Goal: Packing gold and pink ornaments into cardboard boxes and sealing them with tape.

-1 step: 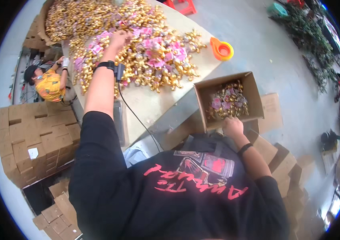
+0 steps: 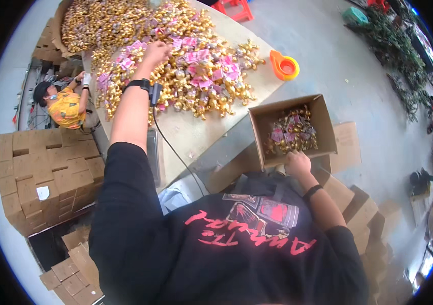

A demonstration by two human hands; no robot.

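Many gold trinkets point(image 2: 186, 86) heaped within reach

Small and shiny, the trinkets cover much of the pale bench point(image 2: 196, 137), with pink slips point(image 2: 229, 68) scattered among them; a smaller batch lies in the open cardboard box point(image 2: 324, 122). The left hand point(image 2: 158, 52) is over the heap, its fingers curled. Whether that grip is clamped on a trinket, I cannot tell. The right hand point(image 2: 298, 163) is at the box's near rim, fingertips over the inside edge; whether its grip pinches the cardboard is also unclear.

Each trinket looks light enough for a few fingertips. The glossy, rounded surface suggests a smooth, rather slippery feel, and the finish may scratch or dent, so a gentle pinch around the thickest part seems best. The pink slips look thin and soft, a poor place to pull. The box should be stiff but light, best steadied at a wall. An orange-and-yellow tape dispenser point(image 2: 276, 61) sits at the bench's edge, near the heap.
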